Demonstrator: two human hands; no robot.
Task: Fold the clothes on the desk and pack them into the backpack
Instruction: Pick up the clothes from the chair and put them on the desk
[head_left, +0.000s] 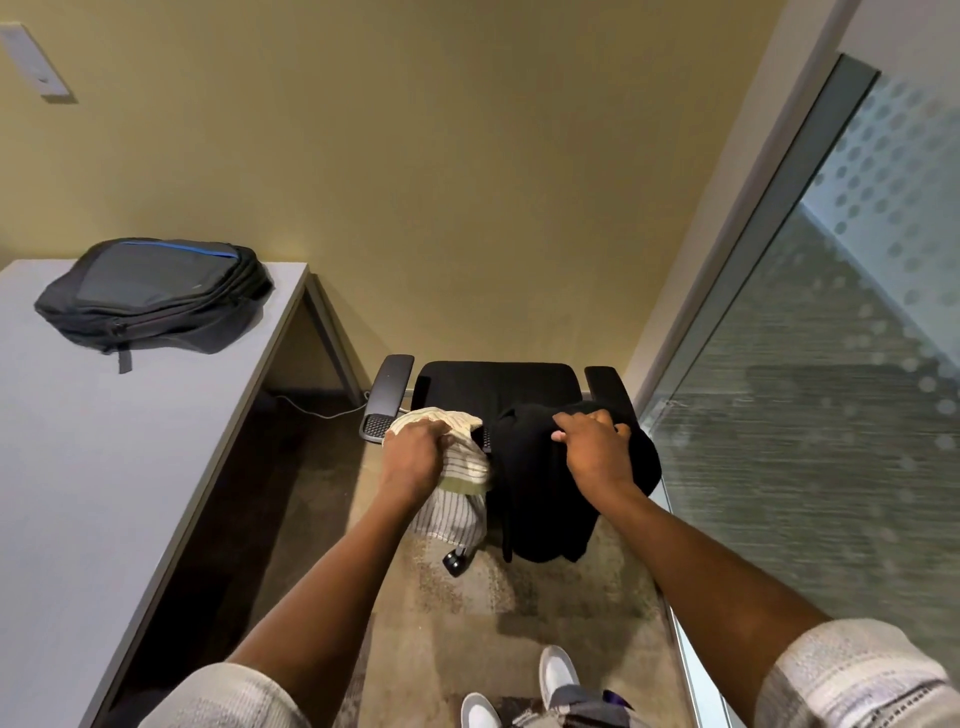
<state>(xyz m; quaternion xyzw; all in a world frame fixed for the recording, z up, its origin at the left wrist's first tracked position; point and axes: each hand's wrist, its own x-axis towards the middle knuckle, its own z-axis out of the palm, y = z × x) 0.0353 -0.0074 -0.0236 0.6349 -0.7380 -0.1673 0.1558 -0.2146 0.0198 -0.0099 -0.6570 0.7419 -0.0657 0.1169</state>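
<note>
A cream striped garment and a black garment hang over the back of a black office chair. My left hand is closed on a bunch of the striped garment at its top. My right hand grips the top of the black garment, fingers curled into the cloth. A dark grey backpack with a blue zip line lies flat and zipped on the far part of the grey desk at the left, well away from both hands.
The chair stands against the beige wall, armrests on both sides, a caster below. A glass partition runs along the right. A cable lies on the carpet under the desk. My shoes are at the bottom.
</note>
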